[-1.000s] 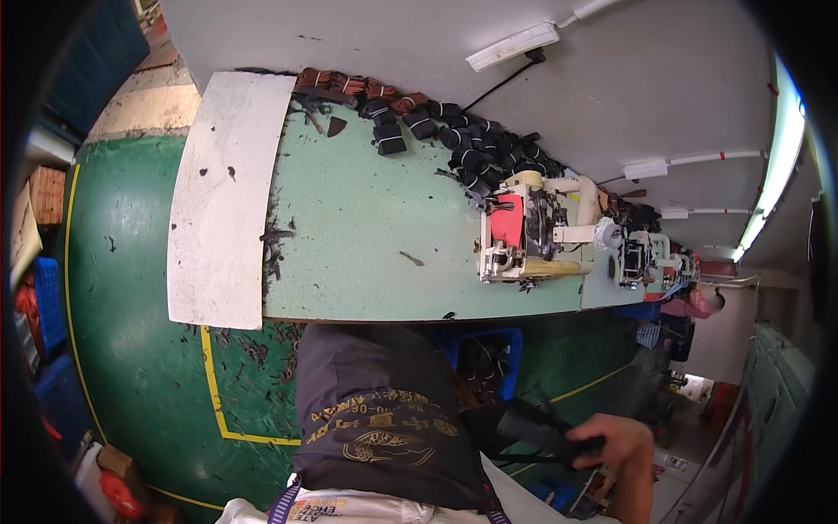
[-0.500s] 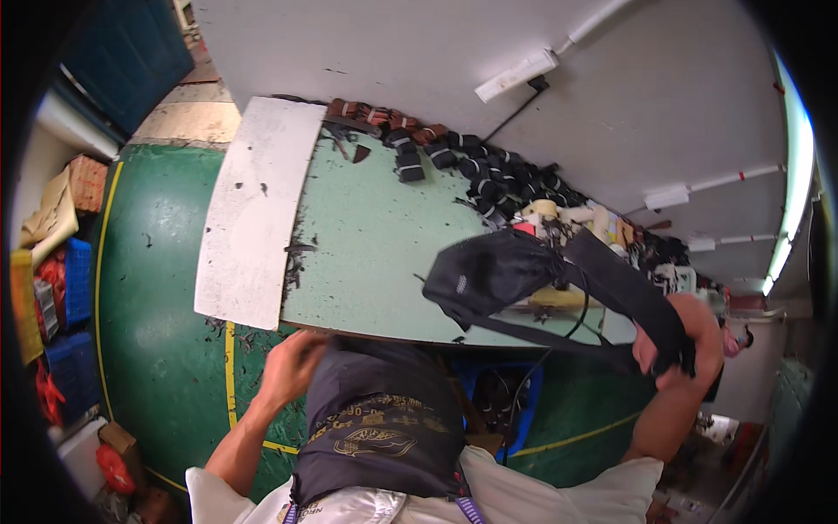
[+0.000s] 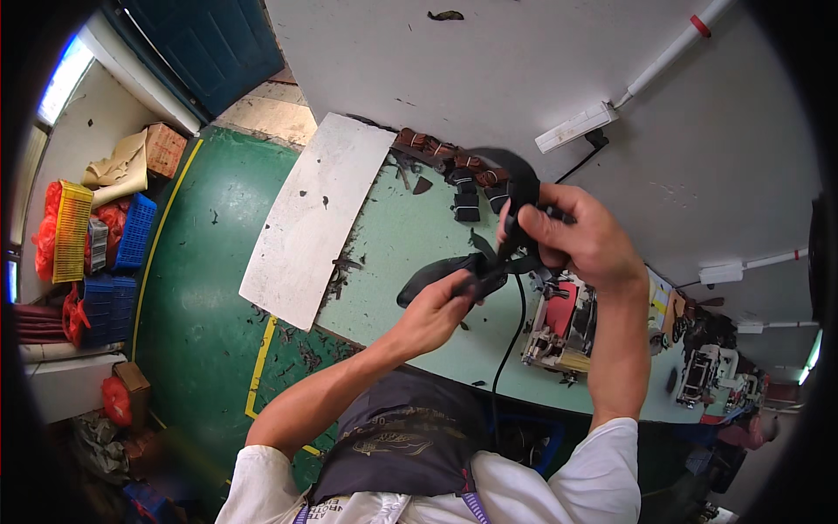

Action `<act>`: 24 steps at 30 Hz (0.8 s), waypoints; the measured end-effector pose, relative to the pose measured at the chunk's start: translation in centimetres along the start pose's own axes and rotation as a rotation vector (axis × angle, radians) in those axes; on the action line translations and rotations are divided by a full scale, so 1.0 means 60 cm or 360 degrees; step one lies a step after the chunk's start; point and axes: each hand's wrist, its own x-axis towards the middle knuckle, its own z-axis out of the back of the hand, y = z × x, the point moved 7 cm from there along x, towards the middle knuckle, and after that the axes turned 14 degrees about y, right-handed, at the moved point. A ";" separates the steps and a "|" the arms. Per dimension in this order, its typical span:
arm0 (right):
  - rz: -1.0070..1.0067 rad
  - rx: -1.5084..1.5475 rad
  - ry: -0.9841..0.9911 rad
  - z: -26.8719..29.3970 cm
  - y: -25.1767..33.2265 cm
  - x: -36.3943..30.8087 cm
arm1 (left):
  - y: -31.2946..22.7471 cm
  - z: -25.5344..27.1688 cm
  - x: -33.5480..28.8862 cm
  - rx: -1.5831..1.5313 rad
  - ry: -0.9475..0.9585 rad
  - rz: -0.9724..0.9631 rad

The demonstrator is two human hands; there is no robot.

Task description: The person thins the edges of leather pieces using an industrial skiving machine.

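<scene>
In front of me, over the pale green table [image 3: 393,227], I hold a black fabric bag [image 3: 426,278] with a wide black strap [image 3: 524,175]. My left hand [image 3: 441,307] pinches the bag at its near side. Raised above the table, my right hand [image 3: 580,229] is closed round the strap, whose end loops up over the fingers. Between the hands, straps overlap and blur, so their joins cannot be made out. A thin black cord [image 3: 511,349] hangs down past the table's near edge.
A white board [image 3: 319,210] lies across the table's left end, with dark scraps beside it. Bundled brown straps [image 3: 436,148] and black straps [image 3: 466,205] line the wall. Right of my hands stands a small metal machine [image 3: 559,327]. Crates [image 3: 131,231] stand far left.
My left hand has come up from the table's near edge and taken hold of the bag. The right hand has moved left and up with the strap. The view has shifted.
</scene>
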 end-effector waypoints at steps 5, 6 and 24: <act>0.0001 0.0526 -0.0090 0.059 -0.062 0.045 | 0.048 -0.009 0.003 -0.1018 -0.0106 0.0117; -0.0011 0.0473 -0.0234 0.068 -0.067 0.053 | 0.053 -0.016 0.003 -0.1132 -0.0133 0.0130; -0.0286 -0.0354 -0.1416 0.288 -0.227 0.147 | 0.078 -0.002 -0.020 -0.1140 -0.0236 0.0201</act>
